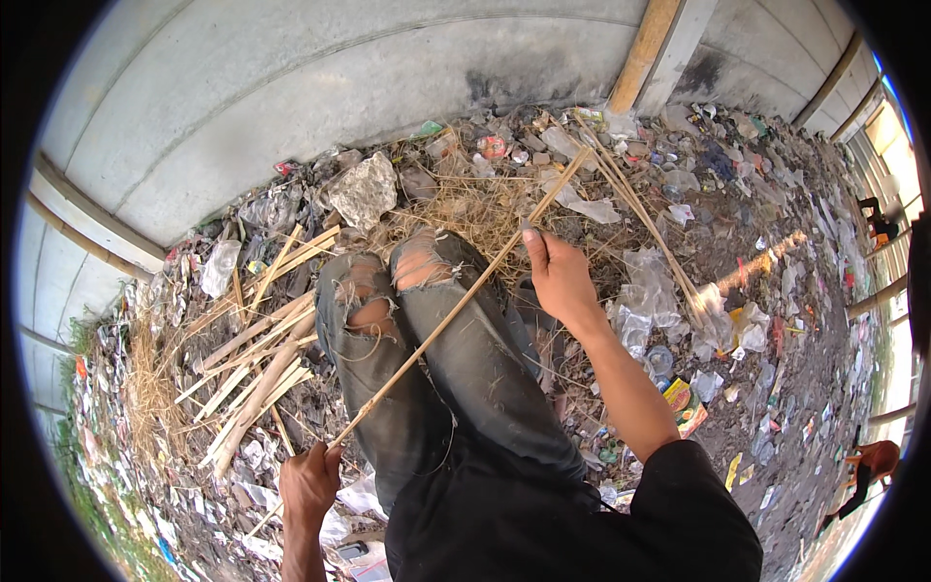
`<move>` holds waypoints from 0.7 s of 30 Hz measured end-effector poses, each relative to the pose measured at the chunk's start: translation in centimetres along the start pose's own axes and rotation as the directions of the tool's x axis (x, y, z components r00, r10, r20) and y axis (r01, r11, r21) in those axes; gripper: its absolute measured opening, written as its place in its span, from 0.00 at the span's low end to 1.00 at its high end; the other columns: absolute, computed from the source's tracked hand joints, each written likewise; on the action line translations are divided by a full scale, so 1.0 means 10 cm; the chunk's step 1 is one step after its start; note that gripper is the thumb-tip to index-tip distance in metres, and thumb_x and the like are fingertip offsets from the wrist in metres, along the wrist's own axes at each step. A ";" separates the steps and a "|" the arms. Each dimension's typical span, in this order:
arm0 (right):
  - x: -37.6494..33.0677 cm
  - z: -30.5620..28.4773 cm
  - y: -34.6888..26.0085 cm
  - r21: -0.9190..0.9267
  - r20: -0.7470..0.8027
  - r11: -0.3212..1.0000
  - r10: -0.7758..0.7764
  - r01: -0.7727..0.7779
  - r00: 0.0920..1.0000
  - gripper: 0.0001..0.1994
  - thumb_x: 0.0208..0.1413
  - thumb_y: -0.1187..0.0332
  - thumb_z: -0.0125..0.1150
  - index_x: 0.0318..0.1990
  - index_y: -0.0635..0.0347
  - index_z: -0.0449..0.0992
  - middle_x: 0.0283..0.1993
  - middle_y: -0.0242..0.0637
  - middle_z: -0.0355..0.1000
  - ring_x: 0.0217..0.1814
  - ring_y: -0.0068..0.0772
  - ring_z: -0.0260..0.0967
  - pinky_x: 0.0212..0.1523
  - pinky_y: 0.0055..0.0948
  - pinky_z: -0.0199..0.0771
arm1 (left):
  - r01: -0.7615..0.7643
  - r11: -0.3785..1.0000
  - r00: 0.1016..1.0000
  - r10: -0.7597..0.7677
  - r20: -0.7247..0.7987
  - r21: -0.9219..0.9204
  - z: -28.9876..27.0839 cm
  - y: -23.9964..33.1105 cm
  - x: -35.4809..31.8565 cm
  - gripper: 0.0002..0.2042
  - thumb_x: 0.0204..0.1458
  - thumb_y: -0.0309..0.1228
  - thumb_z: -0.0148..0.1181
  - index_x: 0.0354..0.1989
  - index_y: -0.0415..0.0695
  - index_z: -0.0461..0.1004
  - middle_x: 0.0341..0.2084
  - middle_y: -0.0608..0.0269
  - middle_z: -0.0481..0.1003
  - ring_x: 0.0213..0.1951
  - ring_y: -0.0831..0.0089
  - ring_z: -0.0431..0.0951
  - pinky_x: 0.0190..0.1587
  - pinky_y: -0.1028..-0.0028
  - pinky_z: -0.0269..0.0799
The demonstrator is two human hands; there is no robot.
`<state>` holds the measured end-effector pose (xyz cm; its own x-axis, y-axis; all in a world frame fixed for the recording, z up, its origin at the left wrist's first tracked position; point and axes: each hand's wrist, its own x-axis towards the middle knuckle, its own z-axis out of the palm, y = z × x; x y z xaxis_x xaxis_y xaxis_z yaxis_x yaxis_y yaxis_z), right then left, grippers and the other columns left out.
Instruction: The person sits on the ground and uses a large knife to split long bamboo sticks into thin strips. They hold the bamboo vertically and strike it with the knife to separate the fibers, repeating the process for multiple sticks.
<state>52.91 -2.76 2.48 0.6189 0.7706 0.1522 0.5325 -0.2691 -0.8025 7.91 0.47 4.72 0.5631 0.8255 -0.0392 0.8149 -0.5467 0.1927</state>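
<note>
A long, thin bamboo strip (417,351) slants across my bent knees, from the lower left up to the far right. My left hand (308,482) is closed round its lower part, and a short end sticks out below the fist. Farther up, my right hand (561,276) grips the same strip, thumb lying along it. The strip's far end comes near the tips of several thin strips (645,209) lying on the ground to the right. Left of my knees lies a loose pile of split bamboo pieces (254,373), some thick, some narrow. Whether my left fist holds anything else is hidden.
Plastic scraps and litter cover the ground, with dry straw-like shavings (456,209) beyond my knees. A pale rock (365,191) sits near the grey panel wall (320,92). A wooden post (644,53) stands against it. Two people, partly visible, are at the far right.
</note>
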 end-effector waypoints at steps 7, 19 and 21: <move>-0.11 -0.02 -0.06 0.000 0.077 1.000 -0.023 0.023 0.997 0.25 0.73 0.51 0.46 0.31 0.67 0.70 0.16 0.46 0.59 0.18 0.41 0.55 0.24 0.40 0.60 | -0.002 1.000 1.000 0.002 -0.023 -0.004 0.05 0.15 0.07 0.17 0.61 0.39 0.60 0.23 0.43 0.68 0.12 0.51 0.73 0.14 0.49 0.73 0.16 0.55 0.65; 0.19 -0.07 0.13 -0.013 -0.027 1.000 -0.008 0.008 1.000 0.26 0.73 0.51 0.45 0.31 0.67 0.73 0.20 0.52 0.68 0.23 0.56 0.67 0.29 0.47 0.66 | 0.015 0.996 1.000 -0.015 -0.002 -0.083 0.06 0.76 0.41 0.18 0.62 0.38 0.59 0.23 0.40 0.70 0.13 0.42 0.71 0.20 0.40 0.75 0.23 0.49 0.68; 0.27 -0.14 0.11 -0.001 0.006 0.998 0.067 -0.067 0.998 0.27 0.72 0.50 0.45 0.30 0.66 0.73 0.19 0.50 0.67 0.22 0.56 0.64 0.29 0.46 0.65 | 0.003 0.997 1.000 -0.003 0.004 -0.083 0.06 0.83 0.50 0.18 0.63 0.38 0.58 0.23 0.40 0.70 0.14 0.41 0.71 0.20 0.40 0.75 0.23 0.49 0.68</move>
<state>55.91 -1.78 2.80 0.6498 0.7542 0.0950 0.4905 -0.3205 -0.8103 17.60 -0.07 5.57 0.5612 0.8265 -0.0433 0.8023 -0.5305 0.2737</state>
